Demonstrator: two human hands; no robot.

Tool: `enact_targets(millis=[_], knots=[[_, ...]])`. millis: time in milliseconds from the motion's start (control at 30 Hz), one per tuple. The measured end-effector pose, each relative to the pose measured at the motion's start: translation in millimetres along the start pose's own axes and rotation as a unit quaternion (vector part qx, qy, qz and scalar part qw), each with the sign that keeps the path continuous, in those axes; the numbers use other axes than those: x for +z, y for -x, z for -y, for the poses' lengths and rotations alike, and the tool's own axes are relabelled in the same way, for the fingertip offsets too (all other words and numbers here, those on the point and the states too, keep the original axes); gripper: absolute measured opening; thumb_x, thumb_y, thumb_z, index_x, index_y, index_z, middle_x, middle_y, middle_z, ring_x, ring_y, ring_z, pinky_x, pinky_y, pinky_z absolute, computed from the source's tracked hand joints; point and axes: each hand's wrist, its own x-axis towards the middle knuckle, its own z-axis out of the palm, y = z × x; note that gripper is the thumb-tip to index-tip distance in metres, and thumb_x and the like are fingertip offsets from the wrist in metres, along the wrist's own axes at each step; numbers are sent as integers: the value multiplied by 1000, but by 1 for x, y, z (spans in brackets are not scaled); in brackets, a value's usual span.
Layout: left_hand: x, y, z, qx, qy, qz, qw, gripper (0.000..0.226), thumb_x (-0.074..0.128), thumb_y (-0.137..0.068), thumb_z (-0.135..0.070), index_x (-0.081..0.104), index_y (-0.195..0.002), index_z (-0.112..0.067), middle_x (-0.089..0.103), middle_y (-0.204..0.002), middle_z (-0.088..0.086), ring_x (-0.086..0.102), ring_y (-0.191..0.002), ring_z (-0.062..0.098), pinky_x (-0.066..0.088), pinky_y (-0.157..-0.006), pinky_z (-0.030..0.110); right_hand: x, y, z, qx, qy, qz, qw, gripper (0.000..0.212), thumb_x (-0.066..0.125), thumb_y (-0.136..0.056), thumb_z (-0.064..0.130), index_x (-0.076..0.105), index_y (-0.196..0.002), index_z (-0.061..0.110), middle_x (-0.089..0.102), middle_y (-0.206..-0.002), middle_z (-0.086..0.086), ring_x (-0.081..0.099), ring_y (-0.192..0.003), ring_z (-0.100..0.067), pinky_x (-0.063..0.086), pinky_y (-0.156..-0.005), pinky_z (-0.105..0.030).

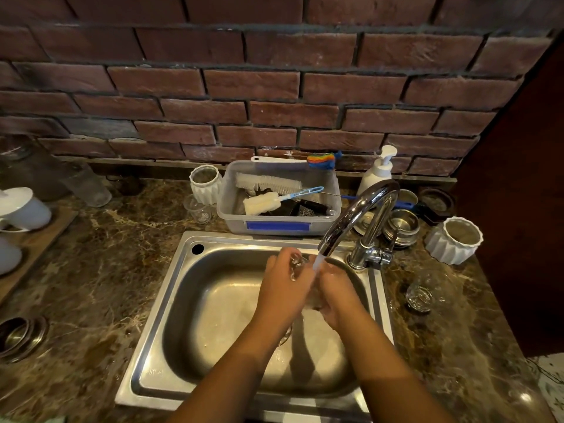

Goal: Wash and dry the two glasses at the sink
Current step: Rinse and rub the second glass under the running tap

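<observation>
Clear drinking glass, item one of two: held over the basin of the stainless-steel sink, under water running from the curved chrome tap; largely hidden by the hands and blurred. Second clear glass, item two: stands on the brown marble counter just right of the sink, well apart from both hands. Left hand, one: forearm reaching in from the near edge, fingers curled round the left side of the held glass. Right hand, one: forearm likewise from the near edge, fingers curled against the right side of the same glass, directly below the spout. Translucent plastic tub, one: on the counter at the far side of the sink. Brushes with it, three counted: white bristle brush and white sponge brush with blue handle inside, rainbow-tipped brush across the far rim. White ribbed ceramic pots, two: one touching the tub's left side, one at far right. White pump bottle, one: behind the tap. Steel bowls: stacked right of the tap, number unclear.
</observation>
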Motion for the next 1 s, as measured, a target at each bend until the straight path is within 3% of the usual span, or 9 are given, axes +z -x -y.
enact_targets(millis=[100, 200, 400, 500, 567, 667, 767, 867, 1000], knots=[[-1, 0, 12, 138, -136, 63, 979, 36, 60, -86, -44, 49, -121, -42, 44, -117, -11, 53, -106, 10, 58, -83, 33, -15, 2, -9, 98, -164, 85, 978, 37, 64, -95, 37, 72, -111, 5, 77, -97, -15, 76, -82, -27, 61, -60, -38], [-7, -4, 16, 183, -143, 131, 964, 42, 58, -81, -41, 52, -122, -38, 45, -117, -13, 52, -111, 11, 57, -88, 38, -22, 4, -19, 98, -205, 131, 965, 38, 65, -94, 35, 71, -117, 5, 75, -106, -16, 74, -97, -28, 61, -75, -41], [3, -7, 2, 9, 2, 75, 997, 12, 51, -100, -32, 55, -112, -31, 57, -117, 0, 61, -101, 16, 56, -80, 31, -5, 5, -26, -145, -71, -17, 987, 22, 52, -101, 29, 69, -106, 17, 75, -101, -13, 72, -96, -31, 61, -74, -43], [-2, -7, -13, -161, 103, 96, 977, 21, 42, -104, -35, 57, -113, -23, 61, -114, 8, 61, -100, 24, 52, -76, 35, -7, 9, -30, -322, 89, -76, 939, 13, 58, -98, 28, 68, -103, 22, 71, -98, 0, 69, -95, -18, 58, -78, -31], [-11, -3, -18, -258, 202, 131, 936, 29, 47, -99, -42, 64, -109, -21, 62, -108, 9, 58, -95, 23, 50, -69, 33, -10, 11, -36, -420, 179, -97, 884, 25, 59, -93, 42, 68, -105, 21, 65, -104, 4, 64, -96, -7, 52, -77, -16], [-15, -4, -16, -273, 255, 153, 915, 32, 60, -88, -44, 71, -104, -19, 63, -103, 11, 56, -92, 23, 48, -63, 30, -11, 14, -36, -467, 222, -83, 852, 36, 53, -90, 48, 68, -107, 20, 61, -107, 6, 60, -100, -2, 49, -77, -10], [-5, -11, -22, -224, 121, 82, 964, 20, 61, -91, -36, 64, -106, -23, 63, -108, 9, 59, -94, 22, 50, -66, 32, -8, 12, -29, -403, 164, -75, 897, 23, 59, -96, 27, 68, -113, 14, 67, -106, 0, 65, -101, -11, 53, -79, -19], [1, -10, -16, -62, 30, 24, 997, 8, 52, -100, -30, 57, -98, -25, 62, -102, 5, 59, -85, 16, 49, -66, 29, -5, 7, -15, -211, 19, -41, 976, 18, 55, -98, 19, 72, -103, 17, 74, -96, -8, 69, -96, -25, 57, -81, -39], [-6, 5, -6, 149, -147, 27, 978, 15, 55, -96, -38, 54, -111, -33, 53, -112, -10, 56, -98, 8, 52, -77, 25, -11, 13, -1, 10, -107, 51, 993, 30, 64, -94, 37, 72, -106, 11, 79, -89, -12, 74, -87, -28, 60, -66, -39]])
